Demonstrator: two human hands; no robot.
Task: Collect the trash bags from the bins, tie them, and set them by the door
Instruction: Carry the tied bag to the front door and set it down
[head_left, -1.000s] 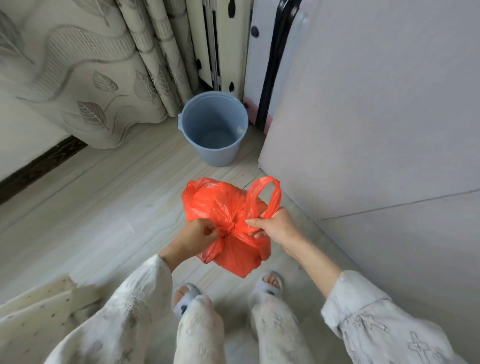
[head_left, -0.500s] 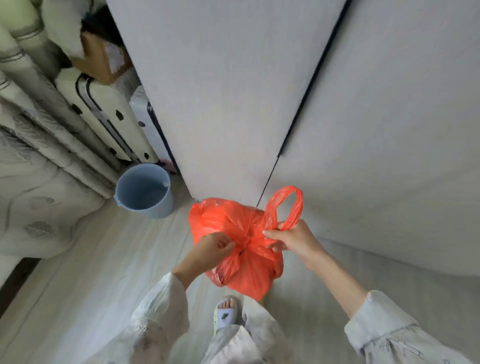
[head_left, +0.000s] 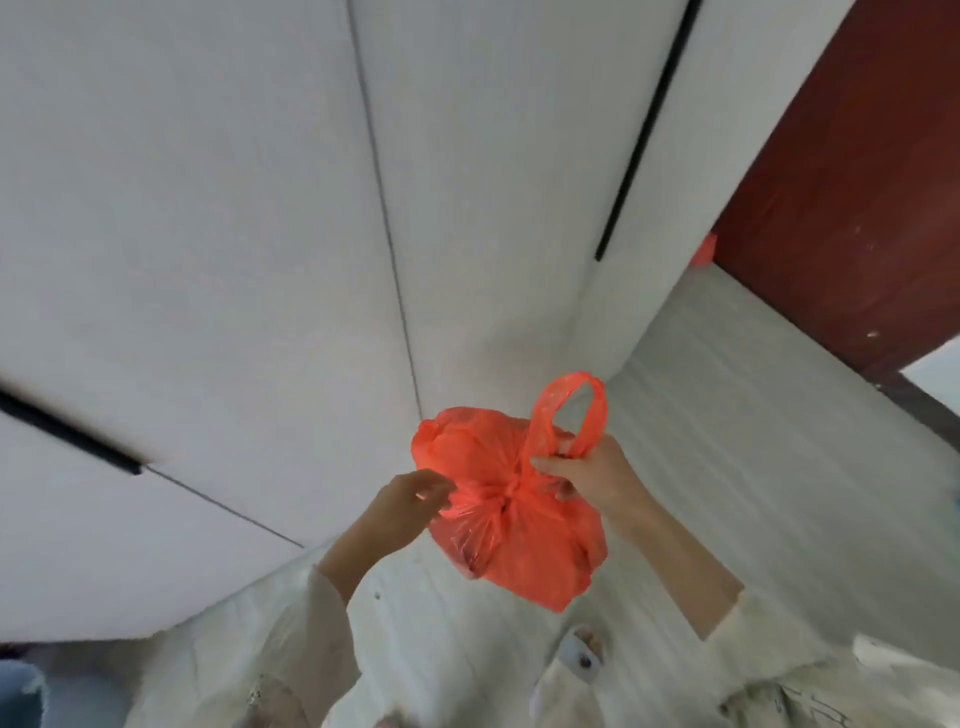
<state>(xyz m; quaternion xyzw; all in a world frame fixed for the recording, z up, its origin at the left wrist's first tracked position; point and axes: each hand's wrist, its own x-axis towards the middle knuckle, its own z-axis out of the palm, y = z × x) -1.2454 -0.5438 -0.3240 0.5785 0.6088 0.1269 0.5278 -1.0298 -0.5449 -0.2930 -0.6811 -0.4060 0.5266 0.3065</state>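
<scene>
An orange trash bag (head_left: 524, 535) hangs in the air in front of me, knotted at its neck. My right hand (head_left: 592, 475) grips one handle loop, which stands up above the fingers. My left hand (head_left: 410, 501) pinches the other end of the bag at the knot on its left side. A dark red door (head_left: 852, 208) stands at the upper right. A small patch of another orange bag (head_left: 705, 250) shows on the floor at the door's foot, mostly hidden by the cabinet corner.
White cabinet doors (head_left: 234, 260) fill the left and middle, close ahead. Pale wood-look floor (head_left: 753, 415) runs between the cabinet corner and the door. The blue bin's rim (head_left: 21, 691) peeks in at the bottom left. My slippered foot (head_left: 582, 654) is below the bag.
The view has swung right: the blue bin, curtain and suitcases slid out to the left and the red door came into view. Both hands kept hold of the bag.
</scene>
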